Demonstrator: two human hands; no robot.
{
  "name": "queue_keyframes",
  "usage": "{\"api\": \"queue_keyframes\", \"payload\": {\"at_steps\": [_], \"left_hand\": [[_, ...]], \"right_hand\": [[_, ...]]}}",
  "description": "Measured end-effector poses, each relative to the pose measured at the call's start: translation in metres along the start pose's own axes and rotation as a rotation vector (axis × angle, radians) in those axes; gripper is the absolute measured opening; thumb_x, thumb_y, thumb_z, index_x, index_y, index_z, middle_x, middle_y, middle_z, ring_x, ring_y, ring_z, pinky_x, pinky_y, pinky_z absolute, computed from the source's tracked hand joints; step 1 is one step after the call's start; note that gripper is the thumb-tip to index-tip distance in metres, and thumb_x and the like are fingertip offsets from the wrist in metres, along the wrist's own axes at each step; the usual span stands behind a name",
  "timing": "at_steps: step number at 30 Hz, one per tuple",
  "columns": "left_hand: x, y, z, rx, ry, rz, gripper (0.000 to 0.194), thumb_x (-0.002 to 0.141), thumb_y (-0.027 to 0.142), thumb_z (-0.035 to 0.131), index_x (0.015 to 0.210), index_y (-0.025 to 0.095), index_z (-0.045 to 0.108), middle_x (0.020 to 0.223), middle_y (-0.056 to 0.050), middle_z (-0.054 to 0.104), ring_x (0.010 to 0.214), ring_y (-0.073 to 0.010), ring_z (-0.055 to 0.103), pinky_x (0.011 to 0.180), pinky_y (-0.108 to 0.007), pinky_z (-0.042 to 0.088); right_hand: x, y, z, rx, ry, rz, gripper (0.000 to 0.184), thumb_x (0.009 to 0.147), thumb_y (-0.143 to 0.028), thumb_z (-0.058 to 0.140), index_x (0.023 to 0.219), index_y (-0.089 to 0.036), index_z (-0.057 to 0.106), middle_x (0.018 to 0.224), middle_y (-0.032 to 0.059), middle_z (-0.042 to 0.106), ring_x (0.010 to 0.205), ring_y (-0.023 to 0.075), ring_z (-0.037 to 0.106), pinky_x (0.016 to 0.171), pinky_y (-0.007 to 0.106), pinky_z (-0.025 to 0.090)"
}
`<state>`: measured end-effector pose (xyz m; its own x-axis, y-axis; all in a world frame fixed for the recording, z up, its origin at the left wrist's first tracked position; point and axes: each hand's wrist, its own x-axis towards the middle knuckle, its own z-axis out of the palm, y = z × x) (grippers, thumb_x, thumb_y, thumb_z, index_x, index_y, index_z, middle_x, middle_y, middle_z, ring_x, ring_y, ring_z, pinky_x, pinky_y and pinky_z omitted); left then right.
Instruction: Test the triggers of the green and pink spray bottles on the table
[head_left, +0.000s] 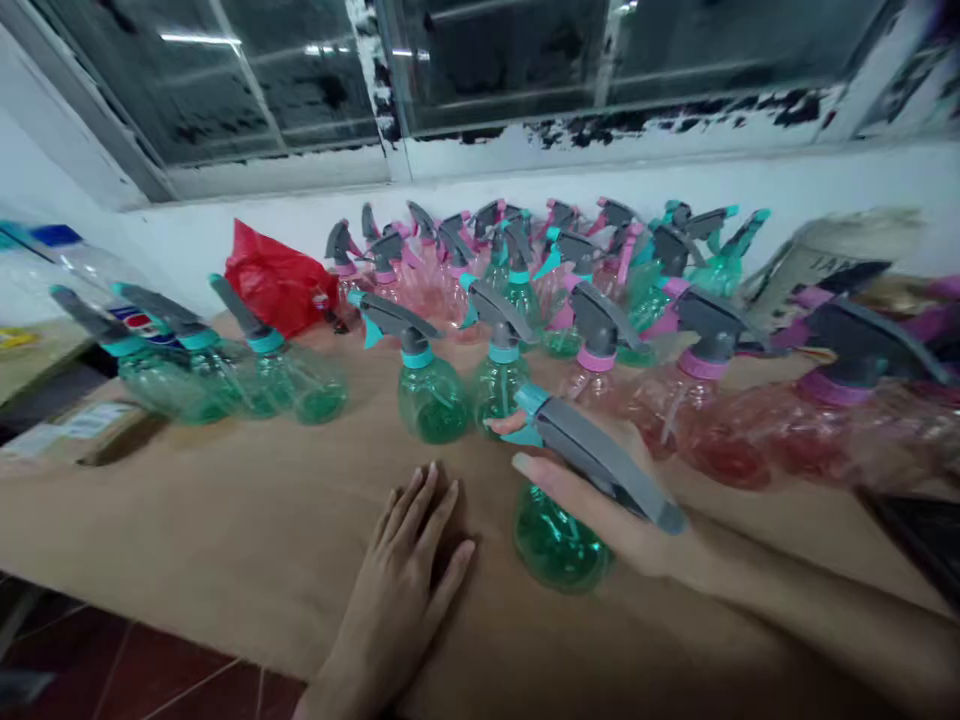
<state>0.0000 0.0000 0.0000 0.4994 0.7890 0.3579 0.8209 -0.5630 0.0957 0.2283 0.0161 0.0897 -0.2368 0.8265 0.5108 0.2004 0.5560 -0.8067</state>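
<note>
Left hand [409, 575] flat on table [247, 540], fingers spread; right hand [626, 530] grips green bottle [562, 550] round neck. Handling step, apparently; shifting it would need steady hold.

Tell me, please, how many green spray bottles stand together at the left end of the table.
3: the leftmost transparent green plastic spray bottle, the middle one, and the rightmost one, in front of the crumpled red plastic bag. Their bodies overlap, so another might be hidden.

The foremost spray bottle [562, 545] is showing translucent green beneath a grey-and-turquoise trigger head [600, 450]; bottles at right [724, 445] are displaying pink and grey; the plastic bag [274, 285] is appearing red.
</note>
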Motion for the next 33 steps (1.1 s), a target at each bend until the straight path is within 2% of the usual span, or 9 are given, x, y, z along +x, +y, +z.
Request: {"api": "queue_keyframes", "payload": {"at_steps": [5,9,19,30,33], "left_hand": [[-0.001,0.0006,-0.0001,0.016,-0.001,0.014,0.051,0.098,0.036,0.04,0.144,0.016,0.032,0.15,-0.012,0.033,0.139,-0.0276,0.026,0.11,-0.049,0.028],[-0.0002,0.0015,-0.0007,0.033,-0.01,0.016,0.051,0.099,0.036,0.038,0.144,0.015,0.031,0.15,-0.013,0.032,0.139,-0.0276,0.026,0.109,-0.05,0.029],[-0.0001,0.0016,-0.0004,0.011,0.0,0.006,0.05,0.098,0.037,0.04,0.143,0.018,0.032,0.15,-0.012,0.033,0.139,-0.0276,0.026,0.109,-0.05,0.029],[-0.0001,0.0017,-0.0004,0.022,-0.012,0.006,0.051,0.098,0.038,0.039,0.143,0.016,0.033,0.149,-0.013,0.034,0.139,-0.0266,0.026,0.109,-0.049,0.029],[-0.0003,0.0018,0.0003,0.023,-0.001,0.006,0.049,0.098,0.038,0.04,0.142,0.016,0.035,0.149,-0.012,0.033,0.139,-0.0265,0.026,0.11,-0.049,0.029]], "right_hand": [[-0.0012,0.0008,-0.0039,-0.014,0.011,-0.025,0.019,0.085,-0.024,0.059,0.102,-0.014,0.064,0.089,0.0031,0.068,0.098,0.0178,0.064,0.084,0.028,0.048],[-0.0013,-0.0003,-0.0042,-0.036,0.009,-0.007,0.021,0.085,-0.023,0.059,0.103,-0.014,0.064,0.086,0.0027,0.067,0.09,0.0165,0.065,0.078,0.028,0.049],[-0.0014,0.0,-0.0049,-0.035,0.01,-0.008,0.019,0.084,-0.023,0.058,0.102,-0.016,0.063,0.087,0.0016,0.067,0.086,0.0159,0.065,0.077,0.029,0.049],[-0.0018,-0.0013,-0.0052,-0.029,0.017,0.006,0.019,0.084,-0.026,0.061,0.101,-0.02,0.064,0.091,0.0022,0.069,0.097,0.0196,0.065,0.083,0.032,0.049],[-0.0013,-0.0008,-0.0049,-0.005,0.017,0.021,0.022,0.083,-0.029,0.062,0.103,-0.021,0.063,0.091,0.002,0.069,0.094,0.0192,0.066,0.082,0.033,0.05]]}}
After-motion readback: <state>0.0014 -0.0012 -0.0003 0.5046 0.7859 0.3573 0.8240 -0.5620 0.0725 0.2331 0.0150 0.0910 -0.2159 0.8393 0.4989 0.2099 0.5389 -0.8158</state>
